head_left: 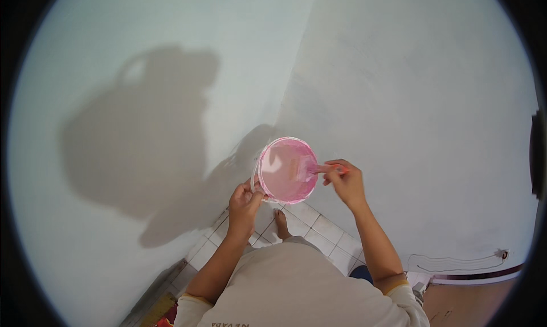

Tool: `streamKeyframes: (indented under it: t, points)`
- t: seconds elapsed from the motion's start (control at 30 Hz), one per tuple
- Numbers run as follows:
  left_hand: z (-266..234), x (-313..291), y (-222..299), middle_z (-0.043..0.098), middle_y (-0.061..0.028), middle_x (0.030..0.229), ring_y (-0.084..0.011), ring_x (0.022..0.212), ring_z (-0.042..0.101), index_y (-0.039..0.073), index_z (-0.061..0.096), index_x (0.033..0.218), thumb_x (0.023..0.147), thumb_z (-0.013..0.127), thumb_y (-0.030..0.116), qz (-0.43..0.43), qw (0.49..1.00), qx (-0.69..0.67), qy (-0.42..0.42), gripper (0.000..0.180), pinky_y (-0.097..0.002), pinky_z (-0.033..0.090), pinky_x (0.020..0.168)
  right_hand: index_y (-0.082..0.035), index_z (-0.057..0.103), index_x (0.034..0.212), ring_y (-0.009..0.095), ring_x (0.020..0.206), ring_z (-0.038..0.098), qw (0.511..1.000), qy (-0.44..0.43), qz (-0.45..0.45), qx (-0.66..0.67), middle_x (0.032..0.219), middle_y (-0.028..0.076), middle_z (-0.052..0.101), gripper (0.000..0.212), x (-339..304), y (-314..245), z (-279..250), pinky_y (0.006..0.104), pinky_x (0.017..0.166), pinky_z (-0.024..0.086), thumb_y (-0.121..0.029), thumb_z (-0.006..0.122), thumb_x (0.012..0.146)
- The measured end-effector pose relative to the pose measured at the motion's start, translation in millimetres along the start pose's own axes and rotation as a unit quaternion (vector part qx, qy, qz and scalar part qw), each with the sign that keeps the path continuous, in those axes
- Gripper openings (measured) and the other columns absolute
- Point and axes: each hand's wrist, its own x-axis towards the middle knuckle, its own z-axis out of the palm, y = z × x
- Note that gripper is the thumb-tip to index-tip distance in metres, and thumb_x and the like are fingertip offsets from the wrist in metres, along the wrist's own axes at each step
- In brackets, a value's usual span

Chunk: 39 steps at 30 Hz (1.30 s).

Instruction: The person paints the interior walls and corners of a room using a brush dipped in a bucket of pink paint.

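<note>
A small round paint bucket [306, 191], its inside smeared pink, hangs in front of me near the corner of the room. My left hand [245, 206] grips its left side at the rim, beside the white wire-like handle. Pale pinkish paint shows inside. With closed fingers, my right hand [348, 184] holds a paintbrush [319, 168] by its handle, which has an orange-red end. The brush head reaches over the right rim into the bucket, against or close to the inner wall; its bristles are coated with pink paint.
Two pale walls meet at a corner ahead; my shadow falls on the left wall [62, 88]. White floor tiles [327, 229] and my bare foot [282, 224] show below. A cable [456, 264] runs low along the right wall. Red and yellow items [166, 313] lie lower left.
</note>
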Motion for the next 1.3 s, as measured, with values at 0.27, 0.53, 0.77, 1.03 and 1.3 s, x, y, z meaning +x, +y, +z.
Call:
streamKeyframes:
  t: [0.27,0.53,0.77,1.03,1.3]
  points:
    - [-4,3,-3,0.054,-0.0202,0.134,-0.0213,0.115,0.057,-0.001,0.055,0.1,0.089,0.058,-0.005,0.011,1.0,0.002,0.004,0.012,-0.0334,0.051,0.087,-0.006,0.066,0.08,0.035,0.064,0.065,0.934,-0.056,-0.068,-0.346,0.069,0.014,0.067,0.017,31,16,69,0.0448,0.062,0.053,-0.023,0.066,0.081]
    - [-8,4,0,0.062,-0.0096,0.106,-0.0208,0.099,0.065,-0.001,0.054,0.107,0.09,0.056,0.001,-0.005,0.999,0.051,0.014,0.017,-0.0387,0.055,0.092,-0.005,0.069,0.085,0.036,0.068,0.067,0.935,-0.095,-0.062,-0.337,0.073,0.017,0.068,0.02,41,14,70,0.0447,0.065,0.054,-0.025,0.066,0.082]
    - [3,2,6,0.059,-0.0129,0.118,-0.0212,0.106,0.062,-0.002,0.053,0.107,0.09,0.055,0.0,0.002,0.999,0.028,0.027,0.017,-0.0386,0.055,0.094,0.001,0.068,0.098,0.018,0.072,0.071,0.995,-0.072,0.067,-0.012,0.081,0.011,0.073,0.023,29,-17,10,0.0296,0.057,0.053,-0.02,0.064,0.09]
    - [4,2,-4,0.051,-0.0184,0.131,-0.0255,0.12,0.055,-0.005,0.051,0.107,0.09,0.054,-0.001,0.008,1.0,-0.012,0.011,0.018,-0.0438,0.053,0.099,0.001,0.06,0.113,0.018,0.078,0.07,0.938,-0.032,0.179,0.295,0.094,0.01,0.072,0.029,-1,35,-22,0.0267,0.06,0.051,-0.023,0.057,0.096]
    - [1,13,-13,0.062,-0.0039,0.103,-0.0124,0.094,0.059,0.002,0.058,0.113,0.087,0.07,0.018,0.002,0.999,0.012,0.03,0.033,-0.0277,0.047,0.074,-0.003,0.062,0.105,0.019,0.081,0.068,0.833,-0.029,0.184,0.521,0.093,0.007,0.07,0.024,-21,81,-14,0.0247,0.064,0.054,-0.023,0.048,0.1]
